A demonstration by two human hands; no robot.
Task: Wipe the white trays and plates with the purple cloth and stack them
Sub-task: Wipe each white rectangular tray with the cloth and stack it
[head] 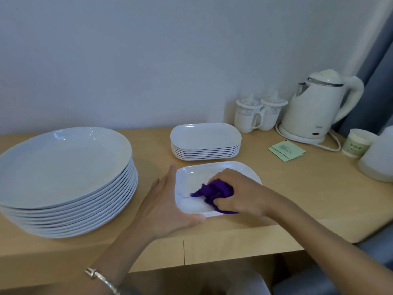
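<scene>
A single white rectangular tray (191,177) lies on the wooden table near its front edge. My left hand (168,207) holds the tray's left end, thumb hooked round the near corner. My right hand (240,192) grips a bunched purple cloth (214,191) and presses it onto the inside of the tray. Behind this tray stands a stack of several white trays (205,141). At the left sits a tall stack of several round white plates (63,177).
A white electric kettle (319,109) on its base with a cord stands at the back right, beside two lidded white mugs (257,113). Green sachets (286,151), a small printed cup (358,144) and a white container (378,158) lie along the right side.
</scene>
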